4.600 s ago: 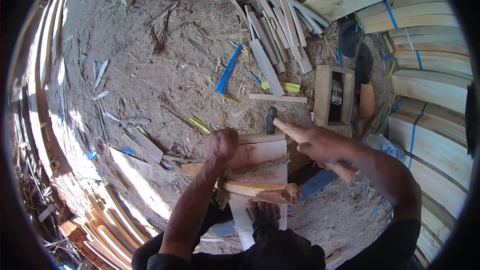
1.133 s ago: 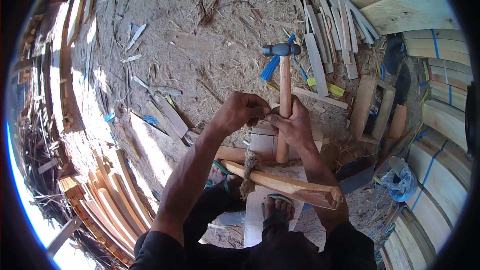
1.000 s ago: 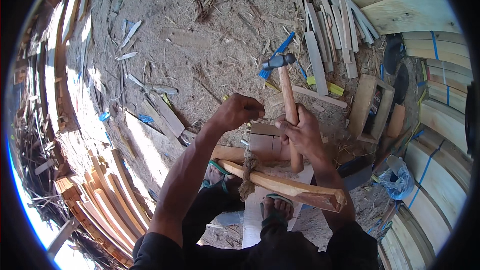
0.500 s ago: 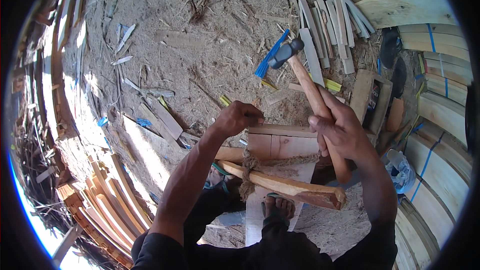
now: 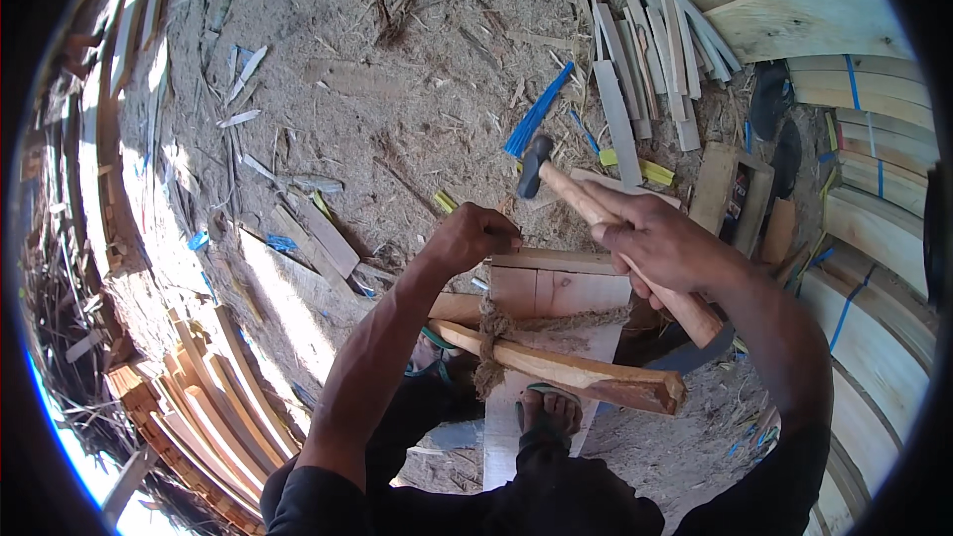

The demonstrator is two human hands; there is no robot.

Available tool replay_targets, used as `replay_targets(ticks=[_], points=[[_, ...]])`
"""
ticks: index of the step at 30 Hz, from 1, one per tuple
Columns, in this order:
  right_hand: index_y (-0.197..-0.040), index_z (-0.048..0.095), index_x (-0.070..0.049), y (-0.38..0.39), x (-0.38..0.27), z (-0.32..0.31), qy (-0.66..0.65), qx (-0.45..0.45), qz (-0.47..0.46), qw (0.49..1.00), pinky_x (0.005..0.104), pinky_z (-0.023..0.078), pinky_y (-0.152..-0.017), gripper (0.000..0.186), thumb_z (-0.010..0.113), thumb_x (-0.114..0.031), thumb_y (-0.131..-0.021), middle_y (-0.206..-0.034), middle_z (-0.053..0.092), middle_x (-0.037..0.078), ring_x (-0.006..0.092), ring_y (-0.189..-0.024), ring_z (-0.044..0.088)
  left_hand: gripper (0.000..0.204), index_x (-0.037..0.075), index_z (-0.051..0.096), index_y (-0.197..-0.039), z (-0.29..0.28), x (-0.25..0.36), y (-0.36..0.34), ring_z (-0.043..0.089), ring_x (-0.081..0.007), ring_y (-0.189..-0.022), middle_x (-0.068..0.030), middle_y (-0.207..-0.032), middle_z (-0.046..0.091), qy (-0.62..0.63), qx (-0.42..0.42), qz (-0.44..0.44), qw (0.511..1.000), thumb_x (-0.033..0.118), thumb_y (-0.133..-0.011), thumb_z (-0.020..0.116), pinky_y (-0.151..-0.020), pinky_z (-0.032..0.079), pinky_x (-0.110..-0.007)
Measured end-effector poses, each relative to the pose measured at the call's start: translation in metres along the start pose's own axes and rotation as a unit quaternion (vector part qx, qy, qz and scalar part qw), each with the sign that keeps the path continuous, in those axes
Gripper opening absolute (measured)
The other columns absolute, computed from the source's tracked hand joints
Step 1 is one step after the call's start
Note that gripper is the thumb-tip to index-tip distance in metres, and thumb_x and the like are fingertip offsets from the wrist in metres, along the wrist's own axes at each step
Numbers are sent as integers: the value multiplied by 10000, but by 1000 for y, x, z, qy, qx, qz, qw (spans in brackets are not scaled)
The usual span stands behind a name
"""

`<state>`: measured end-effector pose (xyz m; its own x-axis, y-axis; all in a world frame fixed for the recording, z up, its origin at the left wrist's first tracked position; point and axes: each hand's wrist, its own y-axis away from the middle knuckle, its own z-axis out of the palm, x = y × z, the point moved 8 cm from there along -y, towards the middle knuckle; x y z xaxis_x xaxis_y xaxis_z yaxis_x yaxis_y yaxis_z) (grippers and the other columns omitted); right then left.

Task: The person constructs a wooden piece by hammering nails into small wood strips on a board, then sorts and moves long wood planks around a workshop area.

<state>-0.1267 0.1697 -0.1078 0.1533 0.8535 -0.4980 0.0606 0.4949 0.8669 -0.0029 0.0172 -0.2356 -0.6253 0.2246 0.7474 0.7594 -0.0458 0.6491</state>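
Observation:
My right hand is wrapped round the wooden handle of a hammer, its dark metal head tilted above the far side of the work. Beside the far left corner of a narrow wooden strip, my left hand is closed in a pinch; what is between the fingertips is too small to name. The strip lies along the edge of a pale board. Nearer to me, a thick rope loops around a rough length of wood. My sandalled foot rests on a plank below.
Loose slats lie at the far right, by a blue strap bundle. An open wooden box stands right of my hand. Stacked boards line the right side; more cut wood is piled at the left.
The hammer has come down and toward the left hand, its head now nearer the strip. My right forearm has swung outward. The left hand has barely moved.

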Motion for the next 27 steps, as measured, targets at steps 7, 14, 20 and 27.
replay_targets(ticks=[7,14,20,27], points=[[-1545,245,-148,32,-53,-82,-142,317,-191,918,254,481,-400,569,464,-234,-1026,-711,523,31,90,-465,505,258,-3,705,-1046,-39,-85,73,483,-61,-464,-69,-741,659,322,356,-92,872,207,-897,715,-396,347,-223],[-1536,280,-151,1,-8,-6,-22,-3,-21,1000,269,451,-352,567,483,-226,-1012,-663,520,42,101,-425,501,238,-21,654,-1113,-17,-143,130,431,-53,-407,-125,-860,701,422,460,-90,776,141,-940,646,-357,306,-218],[-1553,213,-139,10,-36,-75,-195,318,-197,907,277,461,-364,605,464,-199,-1005,-682,527,43,104,-452,516,314,-37,574,-1222,-9,-137,136,629,-146,-601,-151,-979,702,419,450,-81,784,104,-945,614,-501,488,-252],[-1546,256,-185,13,-11,-58,-159,184,-49,969,267,450,-357,594,491,-248,-1003,-665,510,40,101,-426,493,226,-12,578,-1098,-8,-148,149,697,-226,-746,-151,-948,694,460,447,-83,763,145,-942,622,-639,582,-314]])
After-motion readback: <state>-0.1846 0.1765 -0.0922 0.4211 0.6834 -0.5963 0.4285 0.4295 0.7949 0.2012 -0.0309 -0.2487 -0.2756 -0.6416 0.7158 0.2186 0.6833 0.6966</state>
